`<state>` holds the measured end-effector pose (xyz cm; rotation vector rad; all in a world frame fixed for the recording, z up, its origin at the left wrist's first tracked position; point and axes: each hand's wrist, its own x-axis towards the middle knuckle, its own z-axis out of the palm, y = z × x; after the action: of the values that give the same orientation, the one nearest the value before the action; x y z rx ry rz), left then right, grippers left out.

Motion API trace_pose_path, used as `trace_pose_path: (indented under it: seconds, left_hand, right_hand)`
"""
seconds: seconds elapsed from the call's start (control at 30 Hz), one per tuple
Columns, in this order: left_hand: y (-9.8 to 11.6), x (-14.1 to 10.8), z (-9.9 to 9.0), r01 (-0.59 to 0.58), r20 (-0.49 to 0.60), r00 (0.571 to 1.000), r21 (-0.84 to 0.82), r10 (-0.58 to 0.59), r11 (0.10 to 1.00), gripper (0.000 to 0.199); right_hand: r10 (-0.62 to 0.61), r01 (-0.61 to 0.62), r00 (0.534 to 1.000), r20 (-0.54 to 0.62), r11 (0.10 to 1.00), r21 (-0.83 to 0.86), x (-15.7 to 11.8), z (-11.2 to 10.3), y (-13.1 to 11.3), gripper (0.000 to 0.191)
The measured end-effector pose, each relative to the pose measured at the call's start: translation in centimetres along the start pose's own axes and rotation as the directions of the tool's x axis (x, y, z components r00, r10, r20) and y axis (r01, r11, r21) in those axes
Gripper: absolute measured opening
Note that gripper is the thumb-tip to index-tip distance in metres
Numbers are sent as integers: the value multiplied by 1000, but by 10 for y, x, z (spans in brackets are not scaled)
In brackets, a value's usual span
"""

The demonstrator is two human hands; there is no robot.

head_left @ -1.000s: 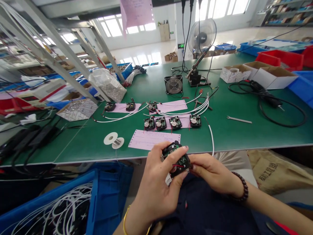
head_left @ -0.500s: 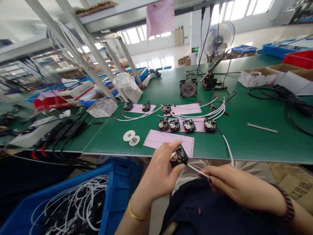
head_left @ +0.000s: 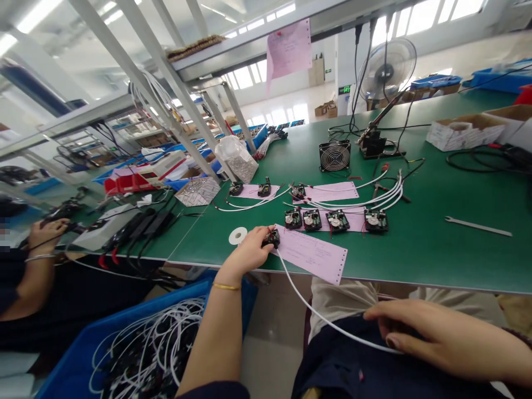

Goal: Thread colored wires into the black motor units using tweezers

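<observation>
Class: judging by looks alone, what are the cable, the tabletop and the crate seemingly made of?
Cable: white, smooth, bends freely, likely plastic-sheathed wire. Tabletop: green matte surface, probably a rubber or vinyl mat. Crate: blue, glossy, moulded walls, likely plastic.

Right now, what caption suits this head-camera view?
Left hand sets a small circuit module on the green bench; right hand rests on its white cable.

We saw the left arm stretched forward, forearm bare, with a thin gold bangle at the wrist. The left hand [head_left: 249,254] lay palm down at the near edge of the green table [head_left: 415,255], its fingers curled and pinched shut at their tips. The right hand [head_left: 432,332] rested well short of that edge, low over the lap, palm down, fingers extended and loosely together, pointing left. The right forearm ran off the frame's lower right corner.
</observation>
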<state>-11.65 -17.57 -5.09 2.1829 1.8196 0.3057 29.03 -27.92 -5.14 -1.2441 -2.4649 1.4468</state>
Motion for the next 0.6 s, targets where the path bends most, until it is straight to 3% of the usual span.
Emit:
trace_pose_path:
  seconds: [0.17,0.33,0.4,0.53,0.6]
  left_hand:
    - [-8,-3,13,6,-133,991,84,5,996,63]
    - [12,0,15,-58,-218,971,177,96,982,74]
    - [22,14,12,-119,-180,971,203,156,972,72]
    - [37,57,7,-210,-52,973,216,226,954,74]
    - [40,77,5,-228,-7,972,216,235,949,74]
  right_hand:
    - [18,-27,981,-196,999,-40,4,-1,30,54]
    - [1,-16,907,-422,999,-33,-5,-15,57,49]
    - [16,-61,827,-562,996,-61,-9,-28,64,45]
    - [38,-264,545,-837,956,-129,-17,-70,78,31]
    - [61,-386,476,-877,911,-146,-22,-93,87,22]
